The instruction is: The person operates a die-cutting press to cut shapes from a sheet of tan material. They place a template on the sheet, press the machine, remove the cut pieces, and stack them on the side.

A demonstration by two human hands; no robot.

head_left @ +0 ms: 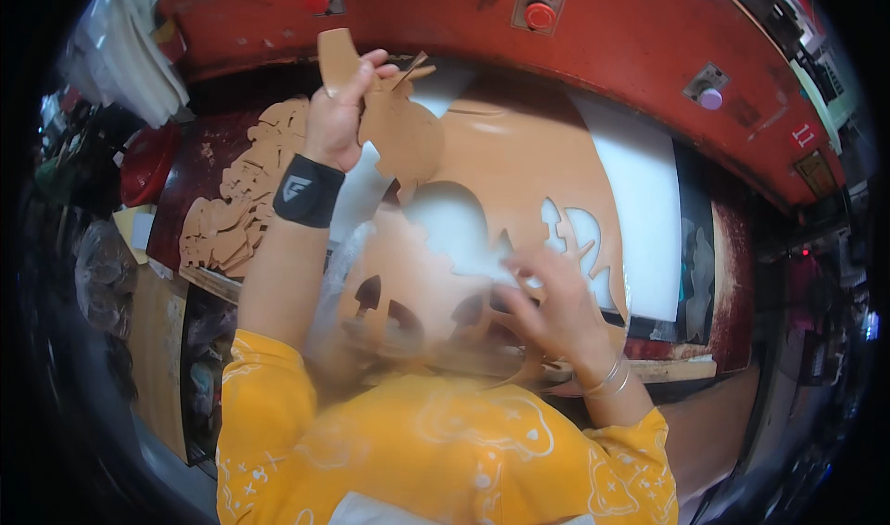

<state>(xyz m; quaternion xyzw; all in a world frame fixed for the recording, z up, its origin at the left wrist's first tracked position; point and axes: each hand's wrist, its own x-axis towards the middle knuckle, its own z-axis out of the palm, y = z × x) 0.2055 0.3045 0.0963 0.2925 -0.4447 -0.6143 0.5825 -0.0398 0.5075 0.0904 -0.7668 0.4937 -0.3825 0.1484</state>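
My left hand [343, 108] is raised at the upper left, its fingers closed round tan cut leather pieces [400, 136]. One strip sticks up above the thumb, and a broad rounded piece hangs to the right of the hand. In front of me lies a large tan leather sheet [528, 164] with many cut-out holes, some rounded and some shovel-shaped. Over its near right part hovers my right hand [556, 307], slightly blurred, thumb and fingers apart and nothing visible between them. Whether its fingertips touch the sheet I cannot tell.
A heap of cut tan pieces [246, 187] lies left of my left forearm. White board [640, 191] shows under the sheet. A red machine beam [445, 20] with push buttons crosses the far side. Clear plastic bags [104, 275] and a red container [148, 165] stand at the left.
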